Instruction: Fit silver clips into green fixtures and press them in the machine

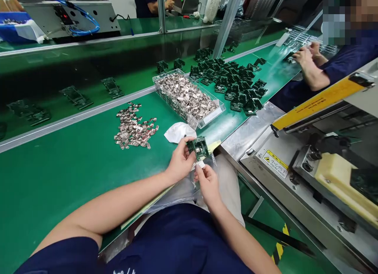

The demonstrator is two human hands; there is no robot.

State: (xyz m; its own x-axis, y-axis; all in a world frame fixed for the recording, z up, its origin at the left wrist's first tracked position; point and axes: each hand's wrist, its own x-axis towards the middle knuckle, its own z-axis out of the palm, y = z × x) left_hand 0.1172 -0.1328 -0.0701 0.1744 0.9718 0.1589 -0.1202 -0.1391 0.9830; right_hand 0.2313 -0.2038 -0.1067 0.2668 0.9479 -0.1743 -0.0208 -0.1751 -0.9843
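Observation:
My left hand (180, 160) grips a green circuit board (202, 147) by its left side, thumb in front, above my lap. Dark and pale parts show on the board's face. Just below it, my right hand (209, 184) is closed in a pinch at a small pale striped strip (199, 163) along the board's lower edge; whether the strip is fixed to the board I cannot tell. A white folded piece (178, 132) lies on the green bench beyond my left hand. Farther off stands a clear plastic tray (217, 112) full of small silvery metal parts (186, 93).
Loose metal parts (134, 129) form a pile on the green bench (88, 163). Many circuit boards (230, 83) are heaped beyond the tray. A machine with a yellow bar (321, 102) stands close at right. A co-worker's hands (307, 57) work at the far right.

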